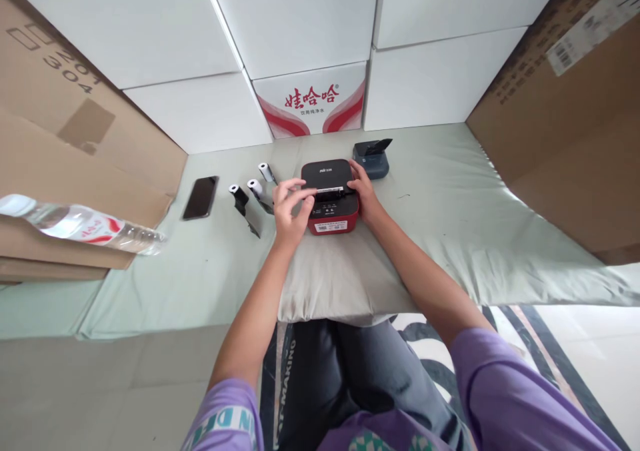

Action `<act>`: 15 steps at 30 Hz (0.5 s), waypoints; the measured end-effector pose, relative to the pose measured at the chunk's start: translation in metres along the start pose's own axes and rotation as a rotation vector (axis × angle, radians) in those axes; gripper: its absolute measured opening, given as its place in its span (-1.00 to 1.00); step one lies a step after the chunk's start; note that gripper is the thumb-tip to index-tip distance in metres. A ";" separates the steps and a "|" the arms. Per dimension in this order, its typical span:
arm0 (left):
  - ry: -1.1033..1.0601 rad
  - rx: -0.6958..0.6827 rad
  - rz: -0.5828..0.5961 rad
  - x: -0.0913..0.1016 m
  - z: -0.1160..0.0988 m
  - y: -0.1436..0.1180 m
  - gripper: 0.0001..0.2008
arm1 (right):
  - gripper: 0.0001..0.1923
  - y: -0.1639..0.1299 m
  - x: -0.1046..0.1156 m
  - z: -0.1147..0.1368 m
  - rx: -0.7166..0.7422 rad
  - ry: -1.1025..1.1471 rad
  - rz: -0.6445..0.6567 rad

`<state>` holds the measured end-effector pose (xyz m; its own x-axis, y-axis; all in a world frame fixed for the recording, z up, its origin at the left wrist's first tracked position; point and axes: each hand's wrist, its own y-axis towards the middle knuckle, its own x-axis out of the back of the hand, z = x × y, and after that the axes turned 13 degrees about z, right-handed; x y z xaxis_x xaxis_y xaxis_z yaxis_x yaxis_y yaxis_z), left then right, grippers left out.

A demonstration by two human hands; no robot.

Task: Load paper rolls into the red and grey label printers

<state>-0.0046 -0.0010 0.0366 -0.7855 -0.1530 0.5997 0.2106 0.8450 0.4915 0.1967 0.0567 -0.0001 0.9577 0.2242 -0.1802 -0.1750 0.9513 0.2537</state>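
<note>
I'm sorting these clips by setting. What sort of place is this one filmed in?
Probably a storeroom or makeshift work corner, not an office. Stacked white cartons and brown cardboard boxes wall in a cloth-covered surface, where both hands work on a small red and black printer.

A pale green padded mat [450, 224] carries a red-and-black printer [330, 198] at the grip, paper rolls [255, 188] and phone [200, 198] leftward, and a blue device [371, 159] behind.
</note>
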 end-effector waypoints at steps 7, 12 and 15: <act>-0.849 0.459 0.057 -0.028 0.022 0.018 -0.51 | -0.24 0.001 0.005 -0.002 -0.024 0.121 0.050; -1.020 0.484 0.053 -0.026 0.026 0.021 -0.45 | -0.22 0.004 0.007 0.001 -0.026 0.087 0.073; -1.017 0.481 0.045 -0.025 0.025 0.015 -0.47 | -0.22 -0.005 0.006 0.003 -0.034 0.050 0.041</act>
<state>0.0042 0.0286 0.0133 -0.9385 0.1859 -0.2910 0.1772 0.9826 0.0563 0.2038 0.0525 0.0005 0.9370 0.2728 -0.2182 -0.2223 0.9475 0.2300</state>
